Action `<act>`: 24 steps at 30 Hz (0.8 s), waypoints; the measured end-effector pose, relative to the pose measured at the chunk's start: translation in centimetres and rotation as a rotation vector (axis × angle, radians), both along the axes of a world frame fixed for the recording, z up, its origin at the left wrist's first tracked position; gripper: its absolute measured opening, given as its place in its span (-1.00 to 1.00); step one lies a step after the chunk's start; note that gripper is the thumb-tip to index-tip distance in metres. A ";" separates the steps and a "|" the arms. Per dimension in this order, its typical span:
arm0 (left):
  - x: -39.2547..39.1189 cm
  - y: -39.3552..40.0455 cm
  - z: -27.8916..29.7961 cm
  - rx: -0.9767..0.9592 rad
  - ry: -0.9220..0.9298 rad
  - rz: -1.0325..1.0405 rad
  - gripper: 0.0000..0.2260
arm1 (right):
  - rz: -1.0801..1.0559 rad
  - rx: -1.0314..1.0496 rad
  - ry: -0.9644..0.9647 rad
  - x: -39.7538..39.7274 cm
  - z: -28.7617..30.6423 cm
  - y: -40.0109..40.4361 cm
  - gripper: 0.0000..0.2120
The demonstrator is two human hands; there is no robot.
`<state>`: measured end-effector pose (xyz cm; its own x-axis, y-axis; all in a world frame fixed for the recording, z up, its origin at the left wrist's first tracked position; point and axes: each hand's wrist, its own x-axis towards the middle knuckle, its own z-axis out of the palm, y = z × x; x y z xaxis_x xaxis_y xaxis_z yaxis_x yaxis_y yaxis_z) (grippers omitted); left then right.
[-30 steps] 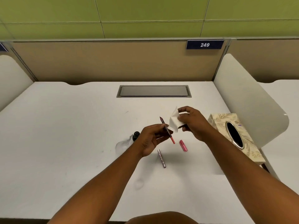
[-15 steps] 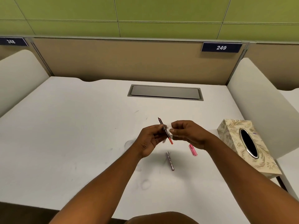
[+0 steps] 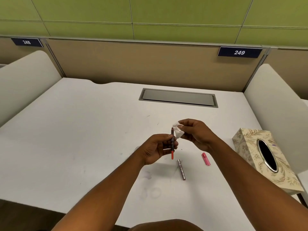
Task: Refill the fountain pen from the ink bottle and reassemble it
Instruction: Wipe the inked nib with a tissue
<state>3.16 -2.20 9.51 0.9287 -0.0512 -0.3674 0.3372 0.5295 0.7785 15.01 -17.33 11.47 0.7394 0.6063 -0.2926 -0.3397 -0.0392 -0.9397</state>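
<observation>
The left hand (image 3: pixel 157 147) holds the pen (image 3: pixel 172 144) above the counter (image 3: pixel 83 130), pinched at mid-length between thumb and curled fingers (image 3: pixel 168 136). Its long axis runs nearly upright in the view: the nib end points up and away from the person, and the orange-red tail hangs below the hand. The pen looks thin, with a dark, partly see-through middle; this seems to be the bare nib section with its ink converter, no shell on it.

The right hand (image 3: pixel 195 132) pinches a crumpled tissue (image 3: pixel 178 130) between thumb and fingertips, and the tissue sits against the top end of the pen, just right of it. So the coming move turns on that upper tip: the wipe would run along the pen's axis there, and the right hand is the nearer one for it. The nib itself is too small to make out.

The barrel (image 3: pixel 181 170), a grey metallic tube, lies on the counter just below the hands, its length pointing roughly toward the person. The pink cap (image 3: pixel 205 158) lies to its right, apart from it. Judging by these loose parts, reassembly is not yet done. The ink bottle is not in view.
</observation>
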 end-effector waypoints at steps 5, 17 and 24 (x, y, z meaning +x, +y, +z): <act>-0.3 0.5 0.1 0.008 0.005 0.006 -0.83 | 0.045 0.107 0.177 -0.1 0.2 0.6 -0.64; -0.8 2.0 -0.2 -0.044 0.001 0.037 -0.78 | 0.147 0.055 0.137 -0.4 -0.6 1.6 -0.78; -1.1 2.7 -0.4 -0.031 0.012 0.019 -0.85 | 0.238 0.045 0.086 -1.0 -1.0 2.4 -0.74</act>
